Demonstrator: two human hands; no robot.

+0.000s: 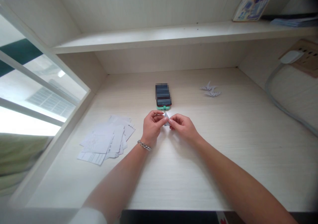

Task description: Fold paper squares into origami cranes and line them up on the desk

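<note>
Pinched a small folded paper piece (166,120) from both sides, just above the desk (223,151) and right in front of the phone (163,96). Closed the left hand (152,124) on its left end, thumb against forefinger, and clamped the right hand (182,126) on the right end the same way, most likely to steady so small a scrap and hold it flat under the fingertips. Held it low and central, presumably for a clear look straight down. Wore a metal bracelet (144,145) on the left wrist. Spotted the phone standing on a green stand just beyond the hands, screen turned toward them, seemingly for a glance without letting go of the paper. Spotted a loose pile of paper slips (106,141) fanned out near the left hand, within easy reach, and a few folded pieces (210,89) well apart on the far right, probably put clear of the working spot. Up top, noted a booklet (252,7) leaning on the shelf (174,35); off right, a white charger (291,56) plugged into the wall, with cable (278,101) trailing down
</note>
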